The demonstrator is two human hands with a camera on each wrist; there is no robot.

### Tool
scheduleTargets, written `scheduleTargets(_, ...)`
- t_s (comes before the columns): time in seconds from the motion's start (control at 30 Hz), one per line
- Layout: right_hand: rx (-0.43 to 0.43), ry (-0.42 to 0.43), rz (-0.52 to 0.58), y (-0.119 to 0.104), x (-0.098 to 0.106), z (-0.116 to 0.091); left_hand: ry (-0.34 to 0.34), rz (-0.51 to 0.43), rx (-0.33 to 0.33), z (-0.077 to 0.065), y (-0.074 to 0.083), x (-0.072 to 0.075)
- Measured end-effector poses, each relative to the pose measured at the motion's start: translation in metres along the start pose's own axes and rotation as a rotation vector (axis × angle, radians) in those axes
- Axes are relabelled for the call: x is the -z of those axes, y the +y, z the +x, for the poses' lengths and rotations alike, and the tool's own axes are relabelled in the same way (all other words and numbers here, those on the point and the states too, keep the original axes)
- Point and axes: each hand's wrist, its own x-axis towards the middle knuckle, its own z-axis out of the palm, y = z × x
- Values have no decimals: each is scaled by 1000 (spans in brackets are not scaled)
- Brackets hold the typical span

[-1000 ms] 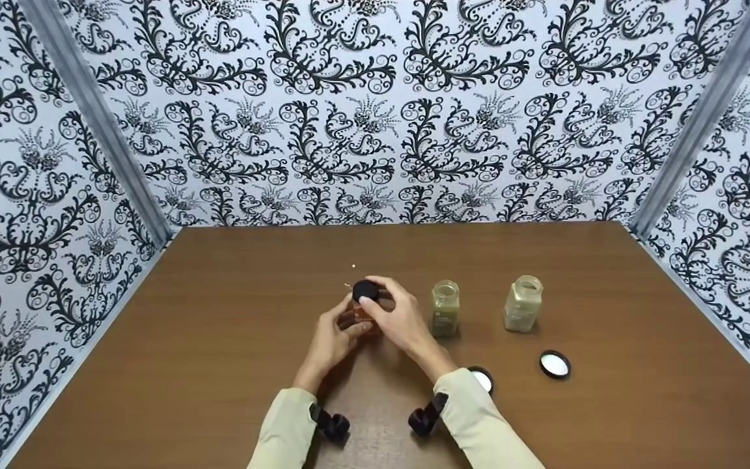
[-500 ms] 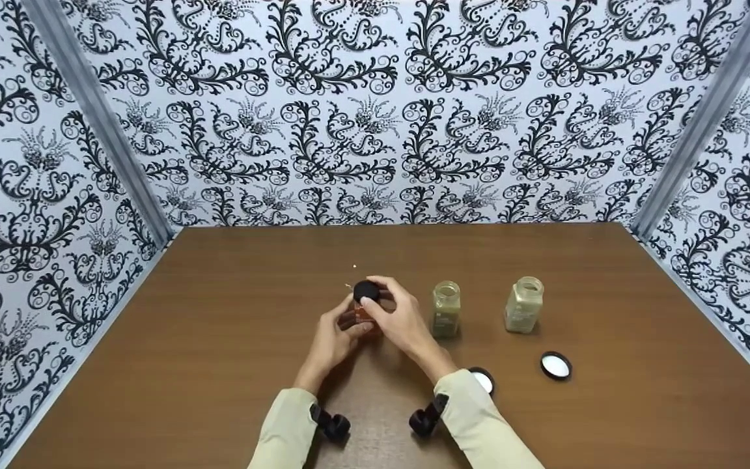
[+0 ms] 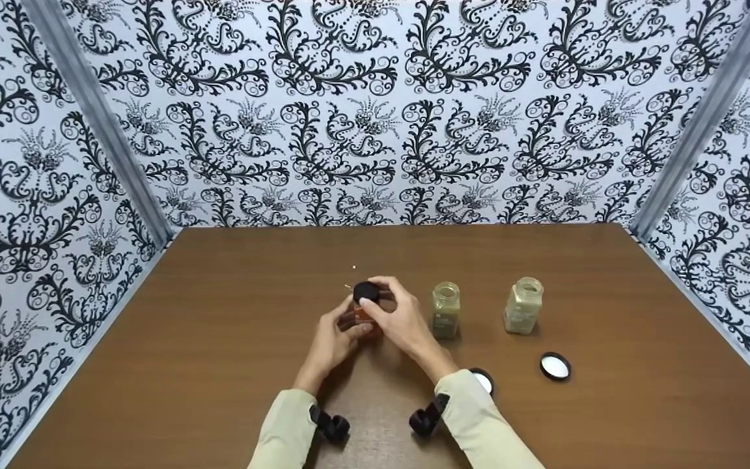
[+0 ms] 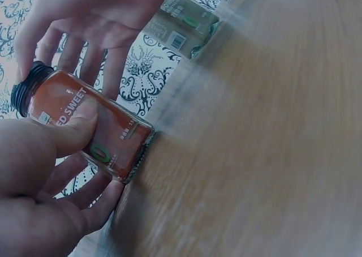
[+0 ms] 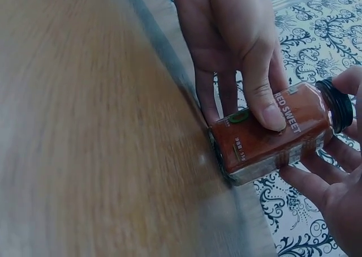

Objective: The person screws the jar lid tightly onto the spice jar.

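A glass spice jar (image 4: 116, 124) of orange-red powder, labelled "RED SWEET", stands upright on the brown table. My left hand (image 3: 331, 339) grips its body, with the thumb pressed flat over the label. At the top, my right hand (image 3: 405, 320) pinches the jar's black ridged lid (image 3: 366, 292) between thumb and fingers. In the right wrist view that lid sits on the jar's neck. Right of the hands stands an uncapped glass jar (image 3: 445, 312) of greenish powder.
Farther right is another uncapped jar (image 3: 523, 306) with pale powder. A black lid with a white inside (image 3: 555, 367) lies upturned before it; a similar lid (image 3: 482, 381) is partly hidden by the right sleeve. Small bits (image 3: 353, 267) lie behind the hands. Patterned walls (image 3: 375, 130) enclose the table.
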Motion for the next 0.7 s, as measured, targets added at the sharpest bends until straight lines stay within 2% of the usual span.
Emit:
scheduleTargets(0.13,-14,6,-21,0,0,0,6,1,-69,-1,-3,0)
scheduleTargets(0.2,-13,4,-43,0,1,-1,5,6,-82,-1,-4,1)
scheduleTargets(0.3,-2,-9,-44,-1,2,-2,6,17,-59,0,-3,0)
scheduleTargets(0.4,6,-24,-25,0,2,-1,1,14,-6,1,-3,0)
scheduleTargets(0.7,6,-22,-70,0,2,1,5,13,-6,0,-5,0)
